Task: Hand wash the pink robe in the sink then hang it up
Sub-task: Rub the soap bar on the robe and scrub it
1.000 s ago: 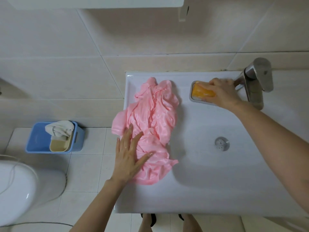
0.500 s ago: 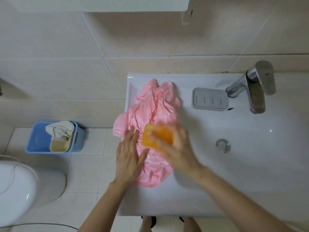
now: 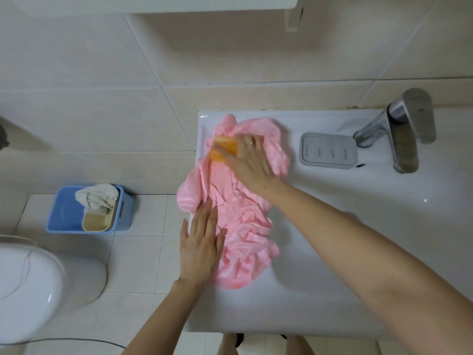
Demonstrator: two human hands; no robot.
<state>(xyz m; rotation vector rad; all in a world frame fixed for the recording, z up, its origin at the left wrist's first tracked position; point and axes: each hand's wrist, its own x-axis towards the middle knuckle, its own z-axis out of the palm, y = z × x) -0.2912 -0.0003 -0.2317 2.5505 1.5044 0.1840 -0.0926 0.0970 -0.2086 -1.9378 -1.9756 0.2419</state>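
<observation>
robe (image 3: 238, 213) lies bunched along sink (image 3: 358, 252) left edge, part overhanging. our right hand (image 3: 249, 160) grips soap (image 3: 224, 149), pressed on robe's far end; left hand (image 3: 199, 242) flat, fingers spread, pinning near end. risks we judge: wet soap squirts from grip; overhang drags robe floorward if pin eases.

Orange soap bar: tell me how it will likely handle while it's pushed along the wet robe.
The orange soap bar is probably slippery: the right hand curls over it against the glossy, seemingly wet pink robe. It looks stiff, keeping its blocky shape. The robe will likely bunch when pushed, which is perhaps why the left hand lies flat on it.
</observation>
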